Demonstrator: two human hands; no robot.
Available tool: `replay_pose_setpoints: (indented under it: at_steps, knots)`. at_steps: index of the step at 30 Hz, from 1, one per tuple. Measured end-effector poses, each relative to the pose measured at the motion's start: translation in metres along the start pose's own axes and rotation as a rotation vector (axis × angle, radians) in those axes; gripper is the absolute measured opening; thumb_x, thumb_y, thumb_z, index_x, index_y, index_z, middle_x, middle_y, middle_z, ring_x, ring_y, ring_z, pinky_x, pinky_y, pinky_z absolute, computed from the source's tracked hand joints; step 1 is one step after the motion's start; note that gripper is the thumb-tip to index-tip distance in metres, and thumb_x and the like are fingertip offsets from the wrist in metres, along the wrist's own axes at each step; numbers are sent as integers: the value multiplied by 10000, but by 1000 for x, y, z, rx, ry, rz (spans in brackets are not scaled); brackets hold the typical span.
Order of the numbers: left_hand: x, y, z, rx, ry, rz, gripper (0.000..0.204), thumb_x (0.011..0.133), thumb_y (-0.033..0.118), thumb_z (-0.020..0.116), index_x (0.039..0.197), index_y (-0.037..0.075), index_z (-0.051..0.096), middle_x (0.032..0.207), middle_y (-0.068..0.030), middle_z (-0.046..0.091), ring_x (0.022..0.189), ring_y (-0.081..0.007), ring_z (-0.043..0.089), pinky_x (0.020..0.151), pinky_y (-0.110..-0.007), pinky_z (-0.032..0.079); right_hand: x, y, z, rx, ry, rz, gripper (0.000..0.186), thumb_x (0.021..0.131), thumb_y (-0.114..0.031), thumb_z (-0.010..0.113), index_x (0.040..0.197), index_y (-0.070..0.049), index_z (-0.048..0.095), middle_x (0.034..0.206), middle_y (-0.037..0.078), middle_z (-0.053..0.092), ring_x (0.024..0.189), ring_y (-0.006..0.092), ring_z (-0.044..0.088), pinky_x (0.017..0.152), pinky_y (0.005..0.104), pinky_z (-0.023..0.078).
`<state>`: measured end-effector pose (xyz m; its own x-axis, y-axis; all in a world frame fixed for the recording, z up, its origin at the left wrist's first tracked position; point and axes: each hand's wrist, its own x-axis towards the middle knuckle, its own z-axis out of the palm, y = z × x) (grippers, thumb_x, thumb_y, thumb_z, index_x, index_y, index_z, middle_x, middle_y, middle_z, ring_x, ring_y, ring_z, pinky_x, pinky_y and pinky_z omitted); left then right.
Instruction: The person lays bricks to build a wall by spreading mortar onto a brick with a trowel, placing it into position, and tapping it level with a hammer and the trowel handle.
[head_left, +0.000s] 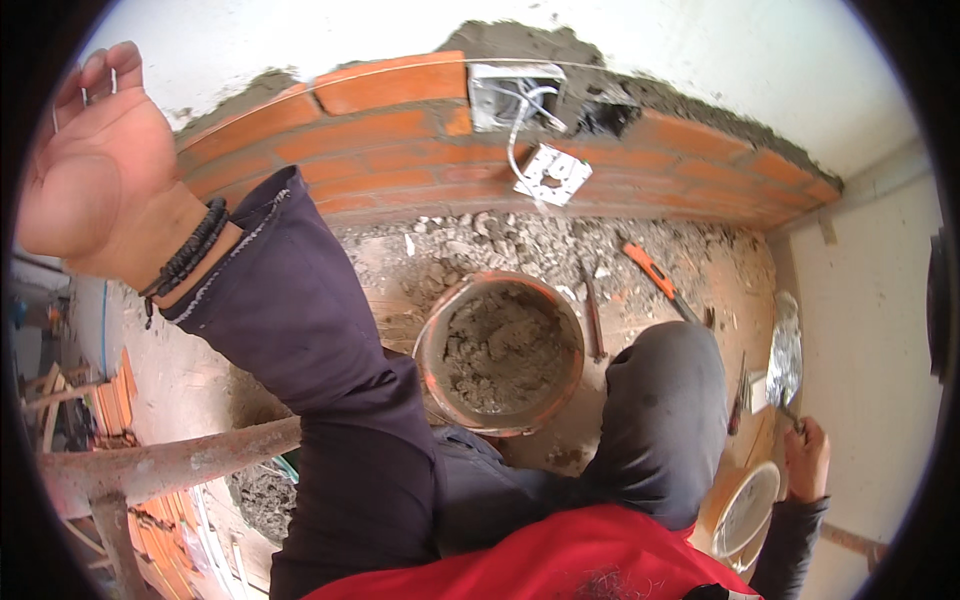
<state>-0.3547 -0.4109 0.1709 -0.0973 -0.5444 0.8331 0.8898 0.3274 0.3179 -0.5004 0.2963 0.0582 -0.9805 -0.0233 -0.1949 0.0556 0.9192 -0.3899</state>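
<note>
the left hand (pixel 100 185), its grip released, is raised open-palmed beside the low brick wall (pixel 390 165). at far right, the right hand (pixel 808 460) grasps a trowel (pixel 786 362) by its handle, leaving the blade free. a bucket of mortar (pixel 430 362) stands between wall and legs (pixel 660 430), probably for short reaches.
</note>
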Motion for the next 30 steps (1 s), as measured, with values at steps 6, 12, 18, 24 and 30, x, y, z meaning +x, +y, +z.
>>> replay_pose_setpoints:
  at_steps: [6,12,18,24,30]
  knots:
    - [3,32,-6,104,206,85,410,882,238,423,1062,-122,500,983,-279,496,841,-365,488,810,-544,460,76,-173,-13,-311,-60,-594,235,885,-173,719,991,14,624,785,128,552,730,239,523,659,361,434]
    - [0,48,-6,105,214,119,361,898,219,478,1072,-93,532,961,-233,536,848,-357,526,826,-540,465,122,-344,-8,-201,-232,-1111,365,903,-142,752,1198,27,622,1000,165,689,852,254,653,748,340,526]
    - [2,62,3,89,247,136,334,889,205,507,1045,-87,552,954,-192,475,892,-315,465,865,-511,426,125,-510,32,-185,-739,-1129,249,989,-212,643,1099,12,645,758,0,583,620,104,550,517,267,455]
    - [-31,28,60,143,193,336,297,994,343,599,1048,53,630,807,9,557,764,-133,522,775,-302,419,125,-573,54,-330,-746,-1122,290,946,-308,665,914,-22,697,647,24,546,476,130,518,428,294,441]
    - [-28,37,59,148,250,279,304,988,354,588,1050,58,621,786,12,524,740,-136,496,756,-305,406,139,-583,55,-413,-780,-1115,335,965,-347,614,953,-25,707,634,36,553,451,143,539,404,305,453]
